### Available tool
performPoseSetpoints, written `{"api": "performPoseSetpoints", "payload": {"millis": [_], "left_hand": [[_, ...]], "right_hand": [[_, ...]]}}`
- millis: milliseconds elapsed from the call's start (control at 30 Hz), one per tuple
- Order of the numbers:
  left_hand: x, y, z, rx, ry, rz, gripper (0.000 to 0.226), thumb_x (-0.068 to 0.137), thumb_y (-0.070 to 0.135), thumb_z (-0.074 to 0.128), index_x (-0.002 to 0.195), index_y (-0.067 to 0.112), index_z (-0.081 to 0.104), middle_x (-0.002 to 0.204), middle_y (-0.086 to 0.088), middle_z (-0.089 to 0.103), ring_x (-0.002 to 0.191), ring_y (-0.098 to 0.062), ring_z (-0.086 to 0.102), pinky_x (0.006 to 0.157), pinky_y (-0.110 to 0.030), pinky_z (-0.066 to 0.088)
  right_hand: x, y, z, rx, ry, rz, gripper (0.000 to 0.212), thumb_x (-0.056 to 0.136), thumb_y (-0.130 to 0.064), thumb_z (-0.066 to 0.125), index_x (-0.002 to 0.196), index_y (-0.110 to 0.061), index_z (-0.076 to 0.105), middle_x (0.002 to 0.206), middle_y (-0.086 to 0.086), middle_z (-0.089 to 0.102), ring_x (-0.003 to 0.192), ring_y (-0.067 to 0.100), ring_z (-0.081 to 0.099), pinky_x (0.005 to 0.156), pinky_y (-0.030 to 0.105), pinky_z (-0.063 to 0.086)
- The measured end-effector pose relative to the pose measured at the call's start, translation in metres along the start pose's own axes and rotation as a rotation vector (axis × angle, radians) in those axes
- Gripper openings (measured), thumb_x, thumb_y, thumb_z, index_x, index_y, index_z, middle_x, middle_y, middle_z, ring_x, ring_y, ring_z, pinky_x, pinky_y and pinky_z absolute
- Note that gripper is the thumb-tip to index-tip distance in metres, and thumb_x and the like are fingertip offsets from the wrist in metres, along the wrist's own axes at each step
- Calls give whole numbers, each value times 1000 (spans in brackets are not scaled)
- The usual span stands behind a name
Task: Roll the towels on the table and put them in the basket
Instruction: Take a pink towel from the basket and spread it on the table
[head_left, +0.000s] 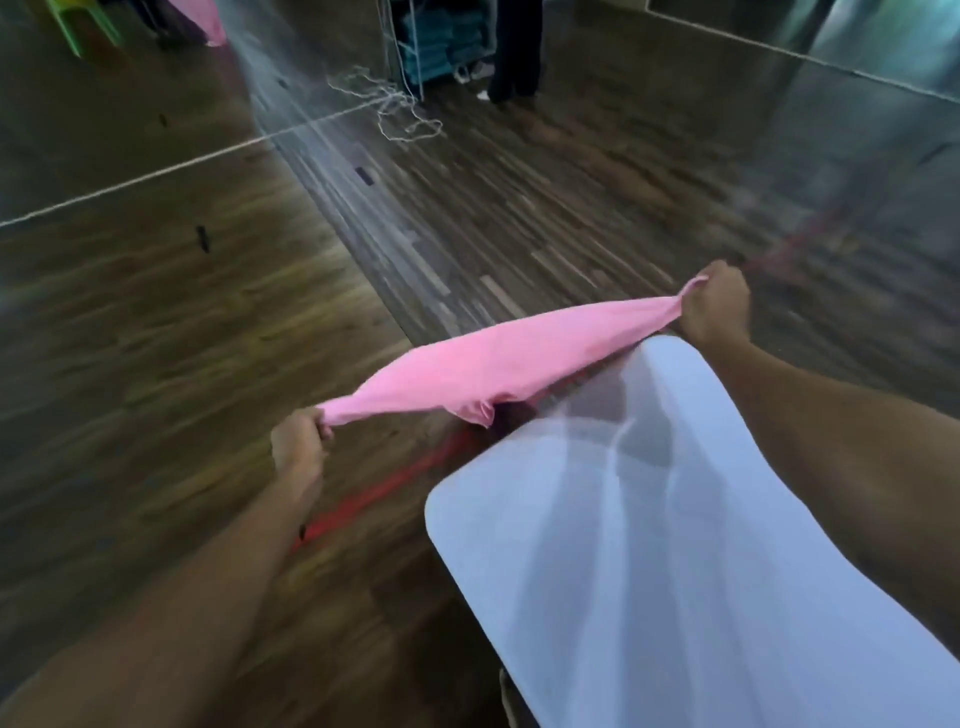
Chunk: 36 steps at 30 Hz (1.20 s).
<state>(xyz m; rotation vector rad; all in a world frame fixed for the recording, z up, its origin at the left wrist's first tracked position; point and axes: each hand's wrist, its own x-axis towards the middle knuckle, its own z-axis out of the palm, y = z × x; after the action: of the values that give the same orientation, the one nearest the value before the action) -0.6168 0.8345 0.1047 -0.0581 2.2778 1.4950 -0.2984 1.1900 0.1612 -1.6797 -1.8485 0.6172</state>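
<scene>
Head view looks down along the white table (675, 571), and the frame is smeared, so fine detail is lost. We hold the pink towel (493, 364) stretched in the air between our two hands, just beyond the table's far end and out to its left, above the wooden floor (208, 338). Our left hand (298, 449) is fisted round one bunched end, well left of the table. Our right hand (719, 306) is fisted round the other end, just past the table's far end. The towel sags a little in the middle, with a loose flap drooping beneath it. No basket shows anywhere around the table.

We judge the step in hand to be getting this towel spread on the table so it can be rolled; nothing is rolled yet. To do it well, we should bring both hands over the table top and change our hold from bunched ends to corners, so the cloth opens to full width. We should lower it flat under even tension, trapping no crease. Then we should square its edges to the table's edge and roll firmly from one short end, keeping the sides level so the roll does not cone. A loose roll would likely unwind on its way to the basket.
</scene>
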Motion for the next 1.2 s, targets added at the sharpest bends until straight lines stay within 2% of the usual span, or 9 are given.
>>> {"api": "performPoseSetpoints", "payload": {"millis": [200, 333, 533, 700, 833, 933, 1000, 1100, 1200], "left_hand": [[-81, -88, 26, 314, -343, 131, 25, 70, 21, 53, 71, 9, 74, 80, -15, 69, 78, -29, 61, 74, -34, 48], [-121, -134, 33, 504, -373, 197, 25, 80, -2, 61, 60, 12, 68, 101, -6, 62, 95, -26, 58, 82, -34, 48], [-198, -173, 40, 581, -492, 281, 45, 70, 42, 48, 69, 4, 72, 74, -4, 70, 77, -19, 63, 71, -25, 45], [-247, -210, 42, 671, -493, 206, 34, 68, 32, 43, 51, 16, 67, 56, 0, 63, 57, -8, 55, 62, -27, 44], [-272, -234, 54, 733, -407, 271, 40, 74, 42, 39, 60, 6, 48, 54, -9, 40, 54, -18, 37, 55, -38, 36], [-282, -238, 70, 808, -330, 298, 35, 87, 46, 47, 68, 16, 46, 55, 0, 49, 55, -19, 50, 56, -34, 42], [-288, -236, 80, 972, -319, 384, 30, 87, 55, 55, 80, 25, 51, 66, 6, 58, 63, -15, 57, 64, -36, 49], [-294, -243, 91, 1300, -329, 622, 57, 84, 70, 47, 120, 25, 51, 116, 1, 58, 108, -23, 54, 94, -45, 43], [-297, -256, 104, 1346, -427, 685, 81, 89, 71, 18, 153, 22, 17, 160, -12, 15, 147, -34, 13, 118, -52, 15]], "right_hand": [[-57, 118, -20, -273, -145, 97, 30, 87, 0, 41, 112, 11, 53, 121, 34, 50, 114, 49, 48, 96, 47, 40], [-71, 173, -27, -320, -213, 162, 30, 87, 1, 41, 114, 10, 52, 123, 32, 50, 116, 47, 48, 96, 46, 41], [-77, 267, -55, -442, -283, 207, 28, 86, 2, 44, 110, 9, 55, 121, 30, 52, 115, 47, 50, 94, 48, 42], [-69, 336, -77, -581, -302, 222, 38, 84, -6, 46, 118, 7, 56, 122, 28, 54, 117, 46, 50, 96, 47, 42], [-69, 345, -76, -719, -306, 187, 51, 91, -28, 41, 137, -4, 44, 139, 22, 47, 130, 40, 40, 111, 49, 21], [-68, 350, -70, -828, -309, 147, 77, 91, -63, 35, 142, -5, 39, 142, 25, 43, 134, 41, 36, 115, 58, 0], [-68, 348, -68, -861, -276, 64, 79, 86, -64, 46, 137, -3, 44, 138, 24, 44, 133, 39, 36, 114, 61, -1], [-64, 340, -57, -757, -250, -195, 54, 86, -28, 61, 134, -8, 45, 135, 23, 43, 129, 39, 38, 115, 57, 10], [-68, 329, -38, -556, -383, -292, 48, 86, -5, 58, 133, -5, 47, 135, 20, 46, 122, 39, 45, 106, 52, 38]]}}
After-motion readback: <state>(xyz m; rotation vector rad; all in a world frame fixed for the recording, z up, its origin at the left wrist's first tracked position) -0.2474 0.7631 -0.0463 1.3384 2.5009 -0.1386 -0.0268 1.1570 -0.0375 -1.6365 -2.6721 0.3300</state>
